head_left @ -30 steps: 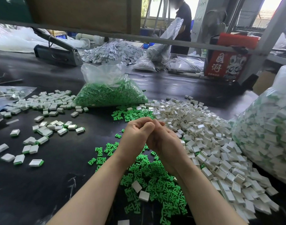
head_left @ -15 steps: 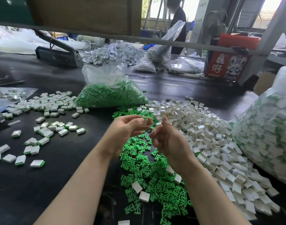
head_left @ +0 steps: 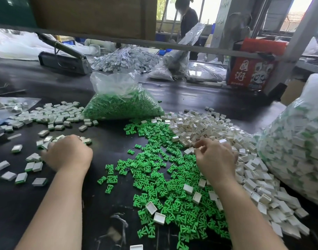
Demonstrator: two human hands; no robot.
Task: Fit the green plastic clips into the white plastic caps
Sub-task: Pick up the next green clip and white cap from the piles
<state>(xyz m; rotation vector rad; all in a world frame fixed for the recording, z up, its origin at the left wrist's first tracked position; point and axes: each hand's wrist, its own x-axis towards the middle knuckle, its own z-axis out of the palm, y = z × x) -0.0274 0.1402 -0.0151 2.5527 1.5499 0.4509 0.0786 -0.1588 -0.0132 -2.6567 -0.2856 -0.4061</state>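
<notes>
Your hands have parted: left hand (head_left: 68, 152), fingers hidden, grip unclear, now rests among finished pieces (head_left: 35, 162) on the counter (head_left: 109, 141); right hand (head_left: 216, 156) pinches into white caps (head_left: 208, 127) beside green clips (head_left: 163, 177), starting another.

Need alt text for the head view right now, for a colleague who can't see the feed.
A person's left hand rests among assembled caps on a dark table while the right hand reaches into the white caps. Loose green clips lie between; a bag of green clips sits behind.
</notes>
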